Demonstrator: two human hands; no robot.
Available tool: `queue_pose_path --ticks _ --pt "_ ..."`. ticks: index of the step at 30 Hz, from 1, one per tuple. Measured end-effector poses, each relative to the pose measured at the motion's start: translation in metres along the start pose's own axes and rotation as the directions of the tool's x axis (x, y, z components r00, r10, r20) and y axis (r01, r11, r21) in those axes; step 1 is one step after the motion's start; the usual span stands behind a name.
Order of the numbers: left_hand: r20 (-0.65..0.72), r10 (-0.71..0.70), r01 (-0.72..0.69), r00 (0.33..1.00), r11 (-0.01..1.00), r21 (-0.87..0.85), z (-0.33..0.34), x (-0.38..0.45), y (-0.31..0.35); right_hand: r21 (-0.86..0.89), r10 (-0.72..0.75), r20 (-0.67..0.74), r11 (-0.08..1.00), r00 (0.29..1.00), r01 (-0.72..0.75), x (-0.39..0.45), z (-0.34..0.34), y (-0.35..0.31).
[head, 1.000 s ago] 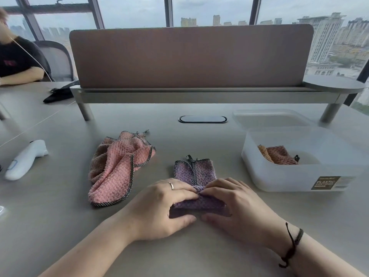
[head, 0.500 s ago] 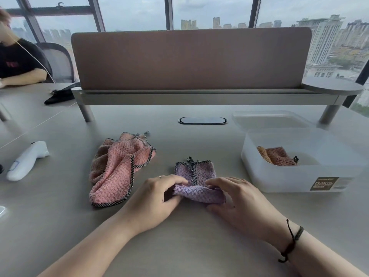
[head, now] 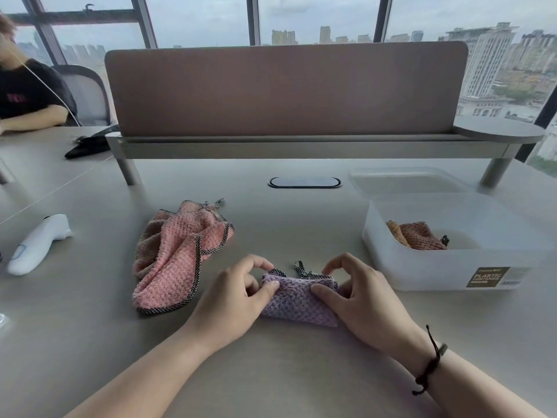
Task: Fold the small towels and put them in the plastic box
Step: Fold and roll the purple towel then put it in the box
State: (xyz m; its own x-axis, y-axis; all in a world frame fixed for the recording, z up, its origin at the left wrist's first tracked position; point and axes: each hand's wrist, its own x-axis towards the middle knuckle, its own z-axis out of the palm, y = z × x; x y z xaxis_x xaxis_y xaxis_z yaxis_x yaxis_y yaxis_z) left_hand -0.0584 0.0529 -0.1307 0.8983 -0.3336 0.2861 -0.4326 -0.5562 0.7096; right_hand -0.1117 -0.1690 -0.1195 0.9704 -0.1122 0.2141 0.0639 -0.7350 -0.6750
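Purple towel (head: pixel 297 300), small and waffle-textured with black-and-white checked trim and a little hanging loop at its far edge, lies folded into a compact band on the grey table (head: pixel 301 372), directly in front of the person. Both hands pinch it at its ends. The left hand (head: pixel 233 300) holds the left end, thumb pressing on top of the cloth and fingers curled over the far edge. The right hand (head: pixel 358 297) holds the right end the same way, thumb on top, fingers arched behind. A dark cord bracelet (head: pixel 429 362) circles the right wrist.

To the right, well apart from the hands, stands a translucent plastic box (head: pixel 452 267). Its brown label reads "PLASTIC CONTAINER"; smaller print is too small to read. Inside lies a folded orange-brown towel (head: pixel 417 238). The box's lid (head: pixel 407 182) rests just behind it.

Left of the hands lies a crumpled pink towel (head: pixel 177 254) with the same checked trim. Farther left sits a white handheld device (head: pixel 37 244).
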Motion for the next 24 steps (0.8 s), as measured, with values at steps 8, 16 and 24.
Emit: queue_pose_path --ticks 8,16,24 --pt "-0.083 0.02 0.001 0.996 0.969 0.248 0.001 0.002 -0.003 -0.318 0.089 -0.003 0.944 0.996 -0.085 0.0 -0.001 -0.001" --pt "-0.055 -0.001 0.02 0.998 0.94 0.341 0.005 0.004 -0.005 -0.32 0.08 0.047 0.945 0.996 -0.061 0.001 -0.004 -0.005" --pt "0.073 0.032 -0.034 0.997 0.999 0.015 -0.001 0.004 0.013 -0.011 -0.026 0.091 1.0 0.996 0.027 -0.001 -0.006 0.003"
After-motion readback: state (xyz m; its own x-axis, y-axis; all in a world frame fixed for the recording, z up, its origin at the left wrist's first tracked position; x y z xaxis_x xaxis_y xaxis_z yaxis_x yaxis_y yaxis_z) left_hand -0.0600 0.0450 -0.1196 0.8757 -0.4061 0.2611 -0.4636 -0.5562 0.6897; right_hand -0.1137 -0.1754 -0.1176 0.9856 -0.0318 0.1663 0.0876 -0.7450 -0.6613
